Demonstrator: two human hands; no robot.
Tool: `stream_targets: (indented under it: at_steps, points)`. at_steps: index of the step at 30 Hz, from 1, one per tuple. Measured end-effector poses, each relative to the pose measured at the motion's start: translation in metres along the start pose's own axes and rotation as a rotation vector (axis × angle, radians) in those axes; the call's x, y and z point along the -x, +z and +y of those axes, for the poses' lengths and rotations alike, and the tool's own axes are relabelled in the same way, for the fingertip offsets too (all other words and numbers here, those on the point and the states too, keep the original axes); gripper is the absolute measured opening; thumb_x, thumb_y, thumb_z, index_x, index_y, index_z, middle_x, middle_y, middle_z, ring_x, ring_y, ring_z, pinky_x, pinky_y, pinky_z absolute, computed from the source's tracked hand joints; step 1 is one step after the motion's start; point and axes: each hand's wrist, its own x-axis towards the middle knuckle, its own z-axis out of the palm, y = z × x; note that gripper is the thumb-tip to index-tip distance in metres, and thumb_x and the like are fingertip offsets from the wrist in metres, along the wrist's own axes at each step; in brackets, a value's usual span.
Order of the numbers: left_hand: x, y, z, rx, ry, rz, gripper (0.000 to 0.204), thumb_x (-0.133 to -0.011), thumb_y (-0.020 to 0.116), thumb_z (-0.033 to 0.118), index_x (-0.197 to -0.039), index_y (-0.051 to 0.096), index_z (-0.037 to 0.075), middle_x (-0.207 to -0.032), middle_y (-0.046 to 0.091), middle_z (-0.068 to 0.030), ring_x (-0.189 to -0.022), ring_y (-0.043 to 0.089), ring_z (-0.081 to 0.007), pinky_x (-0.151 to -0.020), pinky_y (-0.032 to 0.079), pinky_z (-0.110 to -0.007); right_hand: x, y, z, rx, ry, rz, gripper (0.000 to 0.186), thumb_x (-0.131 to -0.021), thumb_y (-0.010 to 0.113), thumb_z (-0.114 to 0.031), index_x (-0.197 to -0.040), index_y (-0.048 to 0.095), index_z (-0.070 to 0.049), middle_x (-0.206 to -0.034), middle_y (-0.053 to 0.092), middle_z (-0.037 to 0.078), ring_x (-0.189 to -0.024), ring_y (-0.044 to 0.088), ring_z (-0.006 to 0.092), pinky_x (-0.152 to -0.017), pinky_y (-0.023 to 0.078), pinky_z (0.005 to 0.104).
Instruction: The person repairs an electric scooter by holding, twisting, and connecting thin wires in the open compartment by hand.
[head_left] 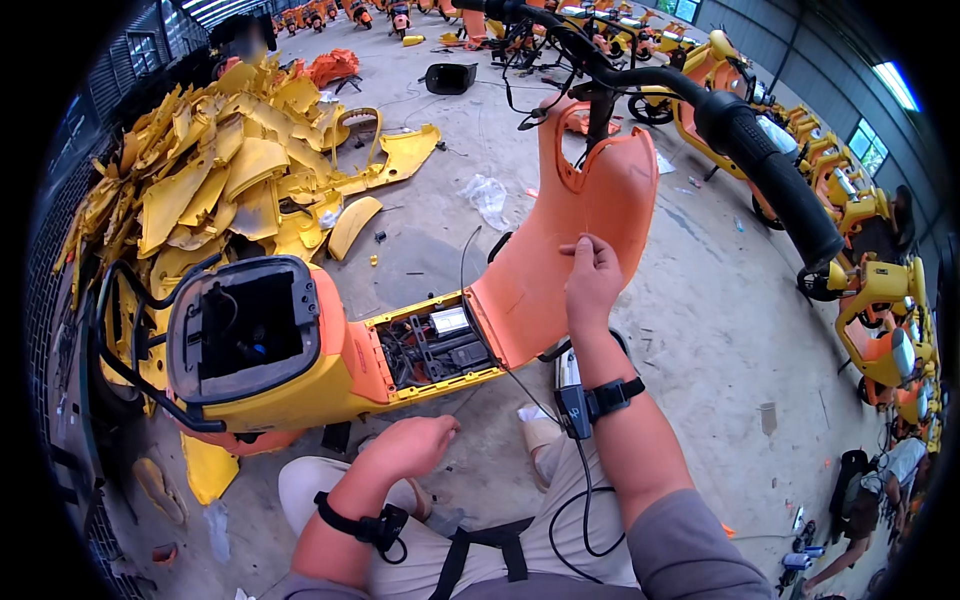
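In front of me a partly stripped scooter (345,390) stands crosswise, its body yellow and orange. An orange front panel (545,265) rises below the handlebar (690,95). My right hand (592,268) is at this panel's inner face, thumb and fingers pinched together; whatever may be between them is too small to make out. Over my lap, on the near side of the scooter, my left hand (415,446) is curled closed, its palm hidden. Between the hands lies the uncovered floor compartment (435,345) with wiring and a silvery box (450,320). An open black seat bin (245,330) sits at left.
A large heap of yellow panels (230,160) fills the far left. Rows of yellow scooters (870,290) line the right side. A person (885,490) bends over at lower right. Clear plastic (487,198) and a black bin (450,78) lie on the concrete floor.
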Motion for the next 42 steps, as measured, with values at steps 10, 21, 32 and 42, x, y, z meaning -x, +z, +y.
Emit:
stream_targets:
  at_steps: [10, 21, 32, 42]
  points:
    - [-0.009, 0.004, 0.008, -0.013, 0.063, 0.048, 0.026, -0.095, 0.048, 0.02, -0.113, 0.06, 0.005, -0.1, 0.067, -0.0175, -0.094, 0.063, -0.0367, -0.08, 0.05, -0.044, 0.022, -0.008, -0.013, -0.043, 0.378, -0.157, 0.025, -0.097, 0.045, -0.013, -0.112, 0.053, 0.006, -0.082, 0.069, 0.014, -0.044, 0.05, 0.0113, -0.043, 0.041, 0.024]
    - [0.001, 0.006, 0.013, 0.006, 0.063, 0.056, 0.027, -0.095, 0.048, 0.021, -0.114, 0.062, 0.006, -0.102, 0.067, -0.0182, -0.097, 0.063, -0.0362, -0.083, 0.05, -0.043, 0.049, 0.001, 0.006, -0.062, 0.87, -0.403, 0.025, -0.095, 0.04, -0.014, -0.11, 0.05, 0.003, -0.095, 0.07, 0.017, -0.055, 0.059, 0.0145, -0.045, 0.04, 0.0245]
    - [0.014, 0.006, -0.003, 0.001, 0.088, 0.097, 0.028, -0.094, 0.05, 0.022, -0.112, 0.062, 0.004, -0.1, 0.067, -0.0205, -0.093, 0.064, -0.0388, -0.082, 0.05, -0.045, 0.098, 0.037, 0.016, -0.002, 1.192, -0.561, 0.025, -0.095, 0.033, -0.012, -0.11, 0.047, 0.002, -0.101, 0.069, 0.023, -0.058, 0.062, 0.0221, -0.044, 0.043, 0.0273]
    - [0.035, 0.001, 0.007, -0.036, 0.039, 0.002, 0.024, -0.096, 0.049, 0.024, -0.1, 0.061, 0.004, -0.086, 0.065, -0.0215, -0.083, 0.063, -0.0395, -0.074, 0.049, -0.046, 0.112, 0.023, 0.091, 0.381, 1.212, -0.582, 0.028, -0.09, 0.033, -0.012, -0.099, 0.056, 0.002, -0.082, 0.07, 0.018, -0.046, 0.06, 0.0207, -0.04, 0.042, 0.0317]
